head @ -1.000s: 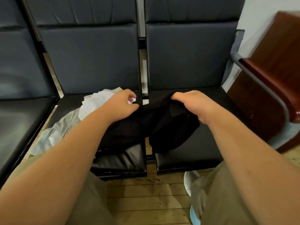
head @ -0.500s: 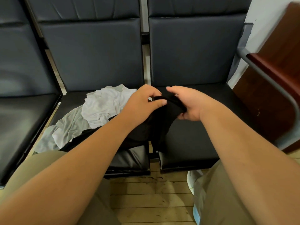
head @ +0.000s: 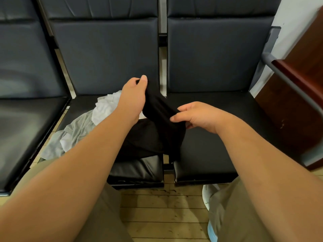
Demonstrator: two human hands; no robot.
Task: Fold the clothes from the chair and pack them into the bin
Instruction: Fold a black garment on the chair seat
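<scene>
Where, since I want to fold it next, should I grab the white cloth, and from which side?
Probably pinch the white cloth by its raised far folds, from above. It lies crumpled, overlapping the grey cloth, so a low grab could catch both; its right side is hidden behind the left hand, which grips the black garment.

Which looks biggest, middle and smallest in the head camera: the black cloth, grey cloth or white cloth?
1. black cloth
2. grey cloth
3. white cloth
Grey and white look close and both are partly hidden, so their order is unsure.
</scene>
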